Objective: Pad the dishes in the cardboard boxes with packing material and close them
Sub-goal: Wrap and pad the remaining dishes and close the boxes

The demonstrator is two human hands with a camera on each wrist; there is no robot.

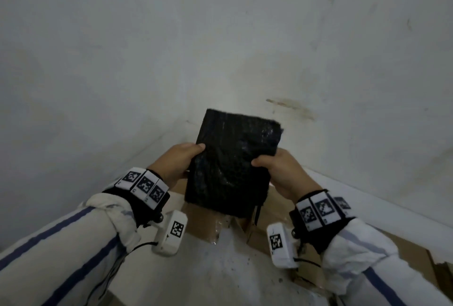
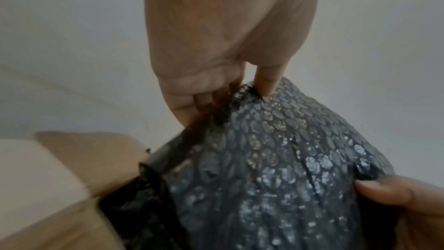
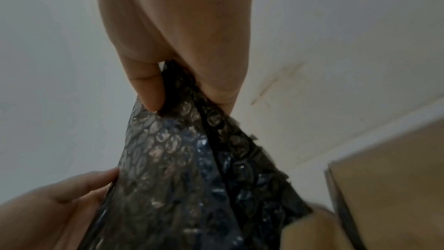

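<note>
A person holds a folded pad of black bubble wrap (image 1: 231, 163) upright in the air with both hands, in a corner of pale, stained walls (image 1: 220, 36). The left hand (image 1: 175, 162) pinches the pad's left edge, thumb on the near face and fingers (image 2: 204, 100) curled behind. The right hand (image 1: 279, 171) pinches the right edge the same way, its thumb (image 3: 146, 90) pressed into the bubbles. The pad's long axis runs roughly up and down, tilted a little to the right, and its lower end hangs just above an open cardboard box (image 1: 203, 220) directly below, between the wrists. Both hands sit equally near the box, so the pad likely only needs lowering straight down. The box's brown flaps (image 1: 274, 200) stand open on either side and could catch the pad's corners. What lies inside the box is hidden behind the pad; no dishes are visible. More cardboard (image 1: 414, 254) lies at the lower right.
</note>
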